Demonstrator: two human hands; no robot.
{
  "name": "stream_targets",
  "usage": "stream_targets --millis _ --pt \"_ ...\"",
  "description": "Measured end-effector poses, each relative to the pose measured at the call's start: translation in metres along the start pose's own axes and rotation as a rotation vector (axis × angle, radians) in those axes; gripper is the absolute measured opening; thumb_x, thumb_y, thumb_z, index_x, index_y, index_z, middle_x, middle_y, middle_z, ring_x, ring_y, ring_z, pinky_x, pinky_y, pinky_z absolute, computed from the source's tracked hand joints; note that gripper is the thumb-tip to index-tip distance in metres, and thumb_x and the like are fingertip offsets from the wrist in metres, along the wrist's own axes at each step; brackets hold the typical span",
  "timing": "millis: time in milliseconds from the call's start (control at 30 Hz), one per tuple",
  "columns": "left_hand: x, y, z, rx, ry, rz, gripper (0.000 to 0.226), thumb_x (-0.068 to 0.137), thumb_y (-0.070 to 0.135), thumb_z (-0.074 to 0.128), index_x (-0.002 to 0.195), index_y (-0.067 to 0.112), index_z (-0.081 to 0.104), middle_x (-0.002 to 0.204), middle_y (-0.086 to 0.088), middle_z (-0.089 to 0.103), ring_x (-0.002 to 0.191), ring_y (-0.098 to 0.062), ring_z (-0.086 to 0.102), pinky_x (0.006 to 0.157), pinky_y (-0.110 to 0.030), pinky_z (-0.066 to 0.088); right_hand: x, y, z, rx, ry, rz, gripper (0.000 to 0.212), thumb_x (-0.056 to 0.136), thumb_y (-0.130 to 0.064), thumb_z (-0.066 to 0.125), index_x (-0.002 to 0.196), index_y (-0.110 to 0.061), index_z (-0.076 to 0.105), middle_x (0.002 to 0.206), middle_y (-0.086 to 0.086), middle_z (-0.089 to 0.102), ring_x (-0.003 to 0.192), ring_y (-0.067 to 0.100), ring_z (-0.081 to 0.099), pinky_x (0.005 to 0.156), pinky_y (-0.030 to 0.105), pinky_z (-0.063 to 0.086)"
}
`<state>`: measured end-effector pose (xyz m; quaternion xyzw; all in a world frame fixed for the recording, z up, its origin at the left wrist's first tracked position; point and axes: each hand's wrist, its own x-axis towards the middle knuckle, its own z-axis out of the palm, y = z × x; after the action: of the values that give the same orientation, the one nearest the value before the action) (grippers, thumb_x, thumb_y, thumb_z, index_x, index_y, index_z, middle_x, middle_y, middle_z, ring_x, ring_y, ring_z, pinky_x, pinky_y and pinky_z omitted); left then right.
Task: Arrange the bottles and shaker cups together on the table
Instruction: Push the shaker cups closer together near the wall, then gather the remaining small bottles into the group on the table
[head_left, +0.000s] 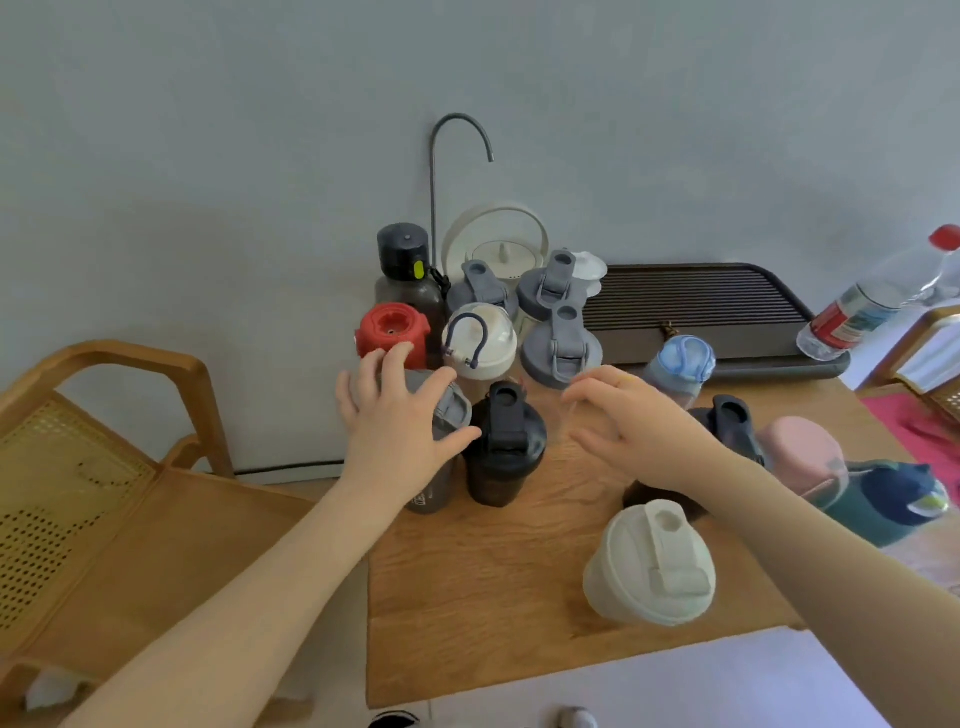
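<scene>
A cluster of bottles and shaker cups stands at the back left of the wooden table (493, 571). My left hand (400, 421) rests fingers spread on the lid of a grey shaker cup (447, 457), beside a black shaker cup (506, 447). Behind them stand a red-lidded bottle (392, 327), a white-lidded bottle (480, 340), a dark bottle (405, 260) and three grey-lidded shakers (563, 345). My right hand (634, 426) hovers open just right of the black cup, holding nothing. Apart from the cluster are a cream shaker (649, 566), a blue-lidded bottle (683, 361), another black shaker (727, 421), a pink bottle (802, 452) and a dark green bottle (893, 499).
A dark slatted tray (696, 306) lies along the back wall. Behind the cluster stand a white kettle (498, 244) and a curved faucet (457, 140). A clear plastic bottle (878, 301) leans at the far right. A wooden cane chair (104, 467) sits left of the table.
</scene>
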<state>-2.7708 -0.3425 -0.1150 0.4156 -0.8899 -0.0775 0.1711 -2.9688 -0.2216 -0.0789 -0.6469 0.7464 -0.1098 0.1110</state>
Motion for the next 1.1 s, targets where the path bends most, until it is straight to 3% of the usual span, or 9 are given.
stream_targets --millis 167,300,467,600,733,800,900,1000,1100 --pt "0.0 0.002 -0.007 -0.108 -0.202 0.099 0.032 0.08 0.026 0.062 0.111 0.026 0.057 0.148 -0.001 0.03 0.141 -0.032 -0.003 0.112 -0.055 0.008 0.02 -0.002 0.006 0.054 -0.126 -0.096 0.033 0.09 -0.028 0.053 0.122 -0.018 0.054 0.13 0.001 0.049 0.111 0.019 0.052 0.094 0.031 0.044" --pt "-0.003 0.002 -0.018 -0.139 -0.323 0.2 0.012 0.074 0.016 0.054 0.074 0.028 0.052 0.13 0.004 0.051 0.142 -0.022 0.01 0.113 -0.057 0.009 0.023 0.005 0.012 0.061 -0.21 -0.13 0.034 0.09 -0.028 0.053 0.123 -0.018 0.053 0.132 0.002 0.047 0.11 0.019 0.053 0.096 0.032 0.044" --pt "-0.009 0.008 -0.024 -0.131 -0.286 0.21 0.039 0.075 0.011 0.056 0.053 0.037 0.038 0.121 0.011 0.059 0.137 -0.007 0.016 0.11 -0.054 -0.015 0.022 0.009 0.018 0.029 -0.24 -0.207 0.037 0.09 -0.031 0.053 0.124 -0.019 0.051 0.142 0.003 0.038 0.123 0.023 0.045 0.102 0.036 0.041" --pt "-0.009 0.02 -0.026 -0.002 -0.145 0.203 0.019 0.075 0.014 0.051 0.066 0.03 0.053 0.116 0.01 0.065 0.141 -0.023 0.022 0.107 -0.054 -0.02 0.011 0.025 -0.003 0.022 -0.125 -0.246 0.039 0.088 -0.033 0.054 0.125 -0.021 0.051 0.14 0.001 0.042 0.126 0.021 0.042 0.104 0.036 0.038" --pt "-0.014 0.039 -0.009 -0.013 0.06 0.389 0.024 0.078 0.023 0.045 0.088 0.018 0.066 0.104 0.0 0.069 0.121 -0.018 0.044 0.11 -0.05 0.026 -0.012 0.074 -0.032 -0.077 -0.105 -0.182 0.053 0.084 -0.042 0.059 0.131 -0.023 0.046 0.142 0.002 0.041 0.132 0.022 0.036 0.109 0.038 0.033" --pt "-0.02 0.063 0.007 -0.08 -0.006 0.486 0.026 0.08 0.026 0.05 0.098 0.014 0.064 0.107 -0.004 0.067 0.11 -0.016 0.052 0.096 -0.039 0.048 -0.024 0.1 -0.043 -0.161 -0.163 -0.097 0.069 0.079 -0.049 0.062 0.138 -0.024 0.036 0.151 0.004 0.028 0.139 0.024 0.022 0.113 0.042 0.026" --pt "-0.035 0.105 0.036 -0.127 -0.162 0.582 0.042 0.081 0.043 0.053 0.114 0.017 0.057 0.119 -0.004 0.062 0.109 -0.016 0.057 0.088 -0.031 0.051 -0.035 0.129 -0.054 -0.118 -0.289 -0.01 0.089 0.07 -0.052 0.07 0.143 -0.027 0.024 0.156 0.004 0.009 0.143 0.027 0.006 0.115 0.044 0.019" --pt "-0.04 0.137 0.052 -0.153 -0.247 0.567 0.062 0.075 0.058 0.052 0.123 0.019 0.051 0.128 -0.002 0.056 0.112 -0.018 0.056 0.086 -0.032 0.05 -0.041 0.137 -0.049 -0.121 -0.446 -0.047 0.101 0.062 -0.051 0.076 0.142 -0.033 0.016 0.154 -0.004 0.002 0.137 0.025 0.024 0.108 0.038 0.033" --pt "-0.04 0.153 0.057 -0.093 -0.439 0.508 0.082 0.066 0.065 0.061 0.133 0.023 0.039 0.138 0.002 0.042 0.122 -0.018 0.043 0.095 -0.034 0.043 -0.042 0.135 -0.033 -0.242 -0.377 -0.169 0.098 0.058 -0.053 0.076 0.137 -0.034 0.021 0.145 -0.001 0.014 0.117 0.027 0.048 0.093 0.04 0.049"
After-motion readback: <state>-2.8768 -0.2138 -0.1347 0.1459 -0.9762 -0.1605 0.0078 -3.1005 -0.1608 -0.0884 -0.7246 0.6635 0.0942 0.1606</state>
